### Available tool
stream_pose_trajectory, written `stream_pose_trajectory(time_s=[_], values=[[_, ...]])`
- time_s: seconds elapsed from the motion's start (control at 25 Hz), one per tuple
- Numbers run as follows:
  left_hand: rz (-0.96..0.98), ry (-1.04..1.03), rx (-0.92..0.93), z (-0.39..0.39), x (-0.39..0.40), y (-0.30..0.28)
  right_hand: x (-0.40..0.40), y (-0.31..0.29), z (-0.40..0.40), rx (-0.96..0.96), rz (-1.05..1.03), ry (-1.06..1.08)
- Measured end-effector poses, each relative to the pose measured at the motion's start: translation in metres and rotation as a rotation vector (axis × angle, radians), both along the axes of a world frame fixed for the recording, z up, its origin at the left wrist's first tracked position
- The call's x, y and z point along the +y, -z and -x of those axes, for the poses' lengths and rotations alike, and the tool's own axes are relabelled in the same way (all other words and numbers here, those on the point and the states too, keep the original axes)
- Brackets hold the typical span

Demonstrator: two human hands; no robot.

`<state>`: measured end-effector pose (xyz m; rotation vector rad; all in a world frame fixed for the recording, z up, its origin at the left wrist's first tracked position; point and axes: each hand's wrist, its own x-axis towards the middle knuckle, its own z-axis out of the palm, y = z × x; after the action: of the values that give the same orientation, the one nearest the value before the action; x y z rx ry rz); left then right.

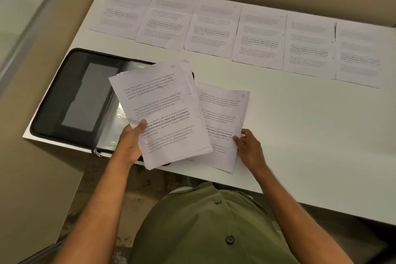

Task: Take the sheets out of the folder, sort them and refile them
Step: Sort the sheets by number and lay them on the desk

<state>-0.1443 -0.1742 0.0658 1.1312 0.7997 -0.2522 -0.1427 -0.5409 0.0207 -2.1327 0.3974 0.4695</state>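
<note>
White desk [300, 135]: left hand [130, 141] grips sheet stack [162, 113]; right hand [249, 148] fingers pinch sheet 7 [222, 113].

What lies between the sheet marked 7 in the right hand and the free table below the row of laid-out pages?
Nothing visible. The right hand pinches the sheet marked 7, and the table between it and the row of pages is bare.

Person seen from above, wore an olive-green button-front shirt [214, 227], two dark round buttons [230, 239] showed down its placket, forearms were bare to beyond the elbows, left hand [130, 141] and right hand [249, 148] carried no rings or watch
</note>
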Motion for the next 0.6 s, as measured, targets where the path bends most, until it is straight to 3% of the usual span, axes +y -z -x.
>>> stream_pose_trajectory(time_s=[0.16,0.28,0.36,0.48,0.6], values=[[-0.025,0.014,-0.016,0.004,0.003,0.001,-0.001,-0.003,-0.009,-0.002,0.076,-0.12],[-0.032,-0.03,-0.033,0.011,0.009,0.002,0.001,-0.007,-0.018,-0.211,0.272,-0.05],[-0.042,-0.017,-0.032,0.014,0.014,0.002,0.013,-0.005,-0.027,-0.37,0.287,-0.068],[-0.05,0.025,0.0,0.006,0.027,0.001,0.052,0.003,-0.043,-0.435,0.245,-0.251],[-0.053,0.103,0.01,-0.026,0.047,0.0,0.089,0.021,-0.068,-0.463,0.338,-0.363]])
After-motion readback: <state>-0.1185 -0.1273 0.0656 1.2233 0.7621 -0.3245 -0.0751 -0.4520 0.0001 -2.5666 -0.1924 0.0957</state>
